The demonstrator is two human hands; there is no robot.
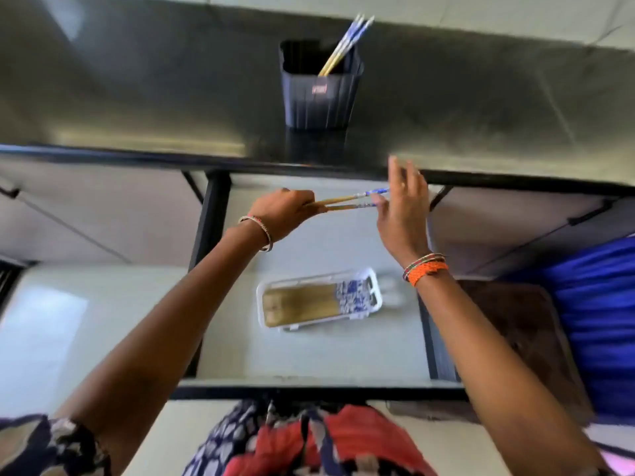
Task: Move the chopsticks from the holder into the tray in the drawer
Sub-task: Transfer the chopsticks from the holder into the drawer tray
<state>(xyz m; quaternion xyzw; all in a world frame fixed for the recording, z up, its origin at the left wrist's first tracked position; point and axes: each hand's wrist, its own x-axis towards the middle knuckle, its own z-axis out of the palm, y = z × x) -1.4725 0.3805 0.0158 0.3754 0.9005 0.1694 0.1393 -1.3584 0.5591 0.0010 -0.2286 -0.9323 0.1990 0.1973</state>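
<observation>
The left hand (283, 214) is held over the far part of the open drawer (309, 355), its fingers curled round the plain wooden ends of a pair of chopsticks (347, 202). A thin bangle (261, 231) is worn at that wrist. The pair is held roughly level above the drawer, running from the left hand across to the right, the two sticks spread slightly apart toward their blue-patterned ends.

Below and nearer the person, a white tray (318, 300) is seen lying on the drawer floor, already filled with a row of chopsticks whose blue ends point right.

On the dark tabletop (137, 97) above the drawer, a dark ribbed holder (321, 94) stands upright, with a few more chopsticks (343, 46) leaning out of it toward the upper right.

The right hand (403, 209) is raised beside the blue ends of the held pair; one end is pinched at the fingertips while the other fingers are stretched upward. Orange and coloured bangles (426, 267) are worn at that wrist. A blue cloth (598, 321) is visible at the far right.
</observation>
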